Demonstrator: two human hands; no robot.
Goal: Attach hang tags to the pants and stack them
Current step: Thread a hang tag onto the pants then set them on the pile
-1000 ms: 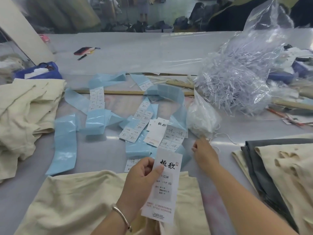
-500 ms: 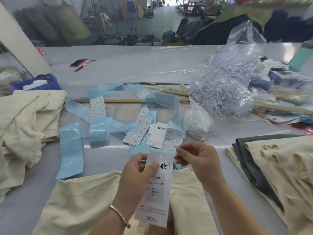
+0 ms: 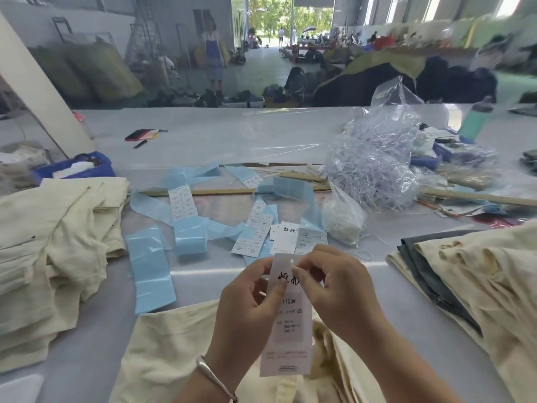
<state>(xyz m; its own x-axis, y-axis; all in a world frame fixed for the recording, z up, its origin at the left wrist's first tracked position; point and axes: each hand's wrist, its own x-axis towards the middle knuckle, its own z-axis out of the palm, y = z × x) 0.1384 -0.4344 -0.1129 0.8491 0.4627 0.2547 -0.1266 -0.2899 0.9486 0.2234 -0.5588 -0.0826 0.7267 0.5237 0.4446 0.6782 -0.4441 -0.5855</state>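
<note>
While you are holding the hang tag (image 3: 287,324) upright above the near edge of the table (image 3: 203,132), your left hand (image 3: 247,312) is pinching its left side between thumb and fingers, and your right hand (image 3: 334,289) is pinching at the top, close under the punched hole (image 3: 289,260); whether a string is already between those fingertips is too fine to tell. Being thin card, the tag is looking light and fairly stiff, likely to crease if you are squeezing its middle, so you are better off keeping to its edges. Directly beneath your hands, the cream pants (image 3: 174,353) are lying flat at the near edge; soft and limp, they will probably need gathering at the waistband. A heap of cream garments (image 3: 55,248) is sitting at the left edge, and a stack of cream and grey pants (image 3: 470,286) at the right. A bag of white string (image 3: 341,219) is resting just beyond your hands.
</note>
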